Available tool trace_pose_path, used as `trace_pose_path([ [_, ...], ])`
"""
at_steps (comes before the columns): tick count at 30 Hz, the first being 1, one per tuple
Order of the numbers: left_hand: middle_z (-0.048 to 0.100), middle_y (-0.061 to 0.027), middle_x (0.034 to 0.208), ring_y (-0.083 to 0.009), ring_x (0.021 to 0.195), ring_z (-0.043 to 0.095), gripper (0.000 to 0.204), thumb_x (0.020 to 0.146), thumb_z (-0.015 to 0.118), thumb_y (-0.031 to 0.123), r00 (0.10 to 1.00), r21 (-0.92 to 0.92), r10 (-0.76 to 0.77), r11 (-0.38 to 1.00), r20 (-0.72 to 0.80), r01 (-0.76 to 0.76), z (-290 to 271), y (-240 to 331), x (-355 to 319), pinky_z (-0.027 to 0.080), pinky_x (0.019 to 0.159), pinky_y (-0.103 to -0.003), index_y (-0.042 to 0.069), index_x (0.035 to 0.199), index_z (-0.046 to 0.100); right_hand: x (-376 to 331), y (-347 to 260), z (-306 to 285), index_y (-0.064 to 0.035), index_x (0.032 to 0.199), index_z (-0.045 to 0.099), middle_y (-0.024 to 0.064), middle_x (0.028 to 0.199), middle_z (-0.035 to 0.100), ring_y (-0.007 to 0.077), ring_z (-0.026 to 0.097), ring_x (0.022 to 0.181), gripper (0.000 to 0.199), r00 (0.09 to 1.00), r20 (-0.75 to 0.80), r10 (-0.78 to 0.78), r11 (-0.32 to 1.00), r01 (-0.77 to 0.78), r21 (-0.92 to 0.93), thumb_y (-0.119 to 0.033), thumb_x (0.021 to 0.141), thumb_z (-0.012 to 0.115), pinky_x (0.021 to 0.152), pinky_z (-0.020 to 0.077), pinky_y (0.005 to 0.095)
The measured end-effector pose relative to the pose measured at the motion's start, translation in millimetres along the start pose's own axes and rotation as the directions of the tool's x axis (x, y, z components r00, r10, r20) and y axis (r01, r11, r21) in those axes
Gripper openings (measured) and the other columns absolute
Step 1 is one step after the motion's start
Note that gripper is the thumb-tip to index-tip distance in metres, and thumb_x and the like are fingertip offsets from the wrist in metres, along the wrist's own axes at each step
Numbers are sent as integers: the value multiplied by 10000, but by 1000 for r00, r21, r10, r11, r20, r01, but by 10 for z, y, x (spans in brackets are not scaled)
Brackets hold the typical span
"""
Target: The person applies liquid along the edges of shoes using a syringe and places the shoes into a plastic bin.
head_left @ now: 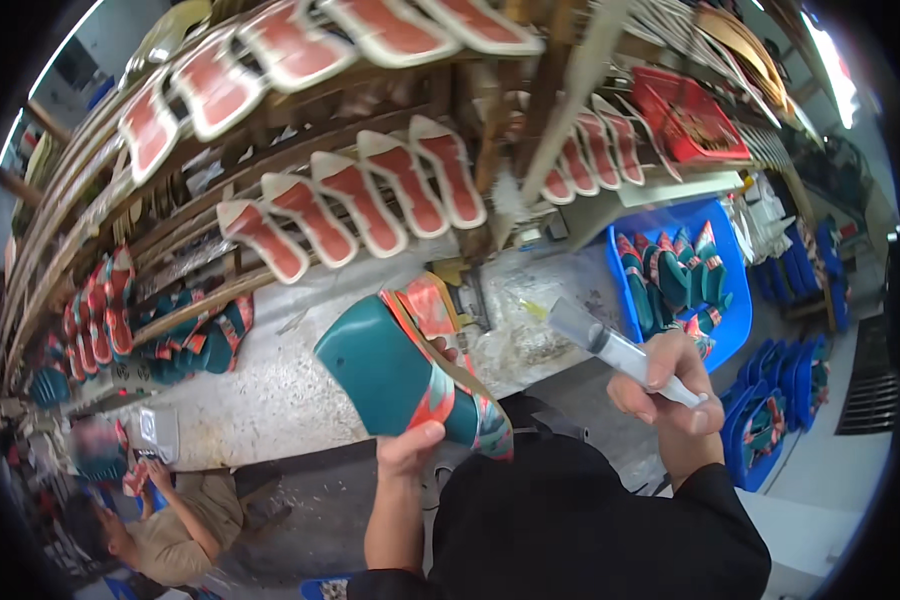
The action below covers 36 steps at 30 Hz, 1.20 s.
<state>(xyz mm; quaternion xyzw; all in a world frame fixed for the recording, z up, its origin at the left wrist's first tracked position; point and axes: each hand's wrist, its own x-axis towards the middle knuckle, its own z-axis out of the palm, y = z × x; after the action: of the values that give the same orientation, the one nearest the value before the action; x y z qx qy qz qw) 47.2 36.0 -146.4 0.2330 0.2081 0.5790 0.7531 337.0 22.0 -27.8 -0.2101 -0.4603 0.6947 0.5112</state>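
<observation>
My left hand [408, 446] is closed round a shoe on a green last [370, 360], held over the bench's front edge. The last's smooth green body faces left and up, and a coral floral upper with straps wraps its other side. Some of my left fingers are hidden behind it. To the right, my right hand [675, 380] grips a clear plastic syringe [610, 350], fingers on the barrel and around the plunger end. Its yellowish tip [533, 310] points up and left, toward the shoe but apart from it.
Above the worn bench [290, 350], wooden racks hold rows of reddish insoles [345, 200]. A blue bin [735, 315] of shoes on green lasts stands right, below a red basket [675, 110]. More blue bins [770, 420] are lower right. A co-worker [185, 530] works at lower left.
</observation>
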Motion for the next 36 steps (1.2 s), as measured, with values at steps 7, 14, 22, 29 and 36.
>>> trace_pose_path([
  [7,607,-250,1248,-362,1156,616,736,752,786,126,826,786,123,259,550,-562,1219,-66,20,448,1042,-477,-39,1384,446,-369,-943,-784,110,1020,701,203,814,701,202,556,461,479,834,422,-354,935,305,183,-290,765,771,392,386,315],
  [14,669,-131,1238,-310,1124,654,357,905,678,115,600,402,-247,-547,761,-734,2383,-157,-63,455,1029,-470,97,1222,515,-864,-1305,-1404,104,991,708,179,748,684,183,520,427,395,808,505,-304,947,199,251,-214,758,739,381,362,288],
  [22,669,-33,1227,-229,1107,659,373,899,712,173,597,262,-337,-668,728,-696,2740,-253,-157,466,1019,-414,141,1207,504,-981,-1408,-1578,101,971,716,170,753,689,175,527,428,381,774,577,-262,963,168,211,-194,730,727,384,373,280],
  [29,647,-38,1263,-223,1142,642,379,897,714,184,624,271,-358,-673,694,-688,2745,-195,-236,450,1053,-413,144,1211,506,-893,-1473,-1550,80,969,726,161,784,705,180,551,435,366,769,611,-187,982,150,111,-185,717,736,393,388,270],
  [36,646,-49,1267,-232,1147,641,411,889,721,174,640,290,-354,-673,682,-680,2596,-75,-292,460,1037,-419,141,1231,497,-724,-1525,-1477,71,958,725,153,782,703,167,566,439,316,734,673,-91,995,96,31,-139,721,739,395,396,265],
])
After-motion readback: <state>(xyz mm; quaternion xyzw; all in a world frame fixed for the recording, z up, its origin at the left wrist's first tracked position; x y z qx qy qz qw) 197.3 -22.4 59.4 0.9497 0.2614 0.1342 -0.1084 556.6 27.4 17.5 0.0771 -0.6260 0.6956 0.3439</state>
